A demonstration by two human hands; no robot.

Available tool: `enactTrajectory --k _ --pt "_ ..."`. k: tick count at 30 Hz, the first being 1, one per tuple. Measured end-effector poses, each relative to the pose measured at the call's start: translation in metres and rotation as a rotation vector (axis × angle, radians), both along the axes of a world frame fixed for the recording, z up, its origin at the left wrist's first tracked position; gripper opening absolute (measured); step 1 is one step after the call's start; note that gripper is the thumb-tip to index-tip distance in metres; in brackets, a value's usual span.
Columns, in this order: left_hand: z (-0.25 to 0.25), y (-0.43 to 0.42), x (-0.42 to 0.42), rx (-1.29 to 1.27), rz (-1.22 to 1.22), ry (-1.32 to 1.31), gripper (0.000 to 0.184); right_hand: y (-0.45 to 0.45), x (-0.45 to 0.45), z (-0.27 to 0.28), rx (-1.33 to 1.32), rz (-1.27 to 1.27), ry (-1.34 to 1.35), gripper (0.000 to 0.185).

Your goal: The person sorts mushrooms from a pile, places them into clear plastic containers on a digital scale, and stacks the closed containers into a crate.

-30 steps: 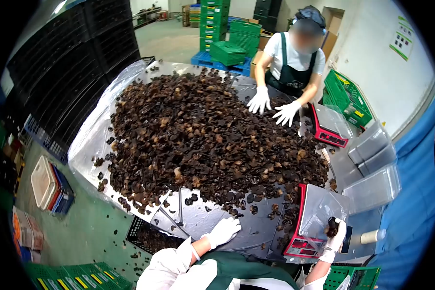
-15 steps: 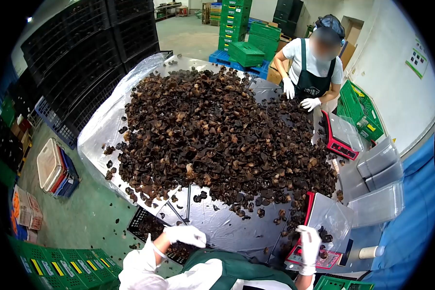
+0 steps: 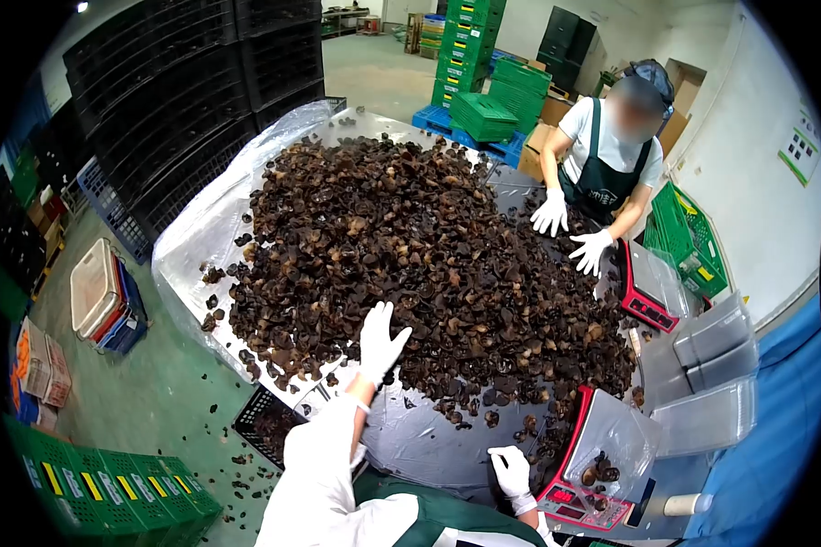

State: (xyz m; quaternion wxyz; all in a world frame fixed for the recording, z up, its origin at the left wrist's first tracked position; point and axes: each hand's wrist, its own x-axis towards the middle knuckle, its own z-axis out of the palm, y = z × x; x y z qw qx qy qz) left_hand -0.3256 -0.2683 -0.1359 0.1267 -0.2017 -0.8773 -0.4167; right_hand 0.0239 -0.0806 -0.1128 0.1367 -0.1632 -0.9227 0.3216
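Wood-ear fungus pile (image 3: 438, 273): dark brown, curled pieces heaped over the middle of the surface (image 3: 465, 442), with loose bits scattered around its edges.
Left hand (image 3: 383, 346): white-gloved, reaching forward over the near edge of the pile; its fingers are spread apart.
Right hand (image 3: 513, 472): white-gloved, low over the near side of the surface, just left of the near red scale (image 3: 593, 517); its fingers look bent, but I cannot tell whether they are closed or hold anything.
Near red scale: clear plastic covers its plate, with a few fungus pieces (image 3: 600, 469) on it.
Co-worker (image 3: 602, 169): stands across the surface in a dark green apron, both white-gloved hands at the far right edge of the pile, fingers spread.
Far red scale (image 3: 644, 310): beside the co-worker.
Clear plastic tubs (image 3: 708, 412): along the right side, beyond the scales.
Black crate (image 3: 257, 415): below the surface's near left edge, fungus inside.
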Motion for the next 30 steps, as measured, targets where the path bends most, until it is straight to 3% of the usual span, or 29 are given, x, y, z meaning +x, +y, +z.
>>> enactTrajectory --k 2,4,9,13,21,24,28,30 --pt "-0.015 0.016 0.009 0.167 0.090 0.100 0.056 0.003 -0.002 -0.010 -0.074 -0.037 0.068 0.008" --pt "-0.021 0.025 0.027 0.232 0.057 0.034 0.055 0.002 -0.003 -0.009 -0.188 -0.132 0.012 0.008" --pt "-0.008 0.051 0.063 0.338 -0.052 -0.090 0.056 0.000 -0.012 -0.004 -0.017 -0.090 0.017 0.009" --pt "0.011 0.084 0.074 0.417 -0.155 -0.100 0.057 0.004 -0.017 -0.009 -0.081 -0.102 0.067 0.009" --pt "0.028 0.138 0.124 0.171 -0.585 -0.001 0.054 0.007 -0.017 0.004 -0.120 -0.084 -0.006 0.010" --pt "0.014 0.124 0.153 -0.030 -0.770 0.036 0.057 0.007 -0.014 0.001 -0.223 -0.123 -0.016 0.011" --pt "0.026 0.088 0.173 -0.116 -0.899 -0.032 0.058 0.010 -0.010 -0.002 -0.445 -0.181 -0.029 0.013" --pt "0.033 0.065 0.177 -0.154 -1.021 0.076 0.057 0.013 -0.007 -0.005 -0.502 -0.247 0.083 0.014"
